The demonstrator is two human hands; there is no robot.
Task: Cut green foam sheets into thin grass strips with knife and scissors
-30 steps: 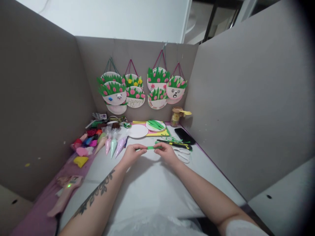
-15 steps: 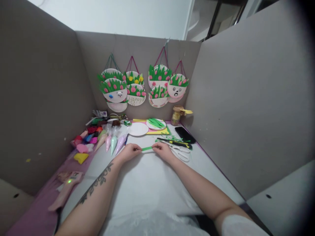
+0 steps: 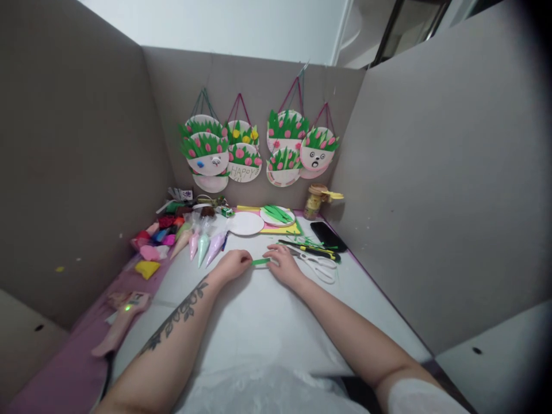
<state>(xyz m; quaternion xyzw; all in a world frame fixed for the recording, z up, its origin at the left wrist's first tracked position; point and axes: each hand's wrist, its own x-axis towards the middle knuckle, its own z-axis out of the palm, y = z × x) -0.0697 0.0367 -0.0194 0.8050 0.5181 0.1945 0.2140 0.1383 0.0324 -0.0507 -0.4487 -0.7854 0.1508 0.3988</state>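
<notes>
A short green paper strip (image 3: 260,261) lies stretched between my two hands, low over the white table (image 3: 259,322). My left hand (image 3: 233,265) pinches its left end with closed fingers. My right hand (image 3: 282,264) pinches the right end, fingers curled over it. White-handled scissors (image 3: 319,265) and a yellow-and-black cutter (image 3: 308,250) lie just right of my right hand. Behind my hands sit a plain white paper plate (image 3: 245,223) and a plate of green paper strips (image 3: 278,215) on yellow paper.
Pastel piping bags (image 3: 202,247) and coloured clay lumps (image 3: 155,241) lie at the left. A black phone (image 3: 328,236) and a jar (image 3: 314,201) stand at the back right. Decorated paper plates (image 3: 259,149) hang on the grey cardboard wall. Cardboard walls close in three sides.
My hands have drawn closer together, so the visible green strip between them is shorter. The camera has tilted slightly, shifting the scene up and right.
</notes>
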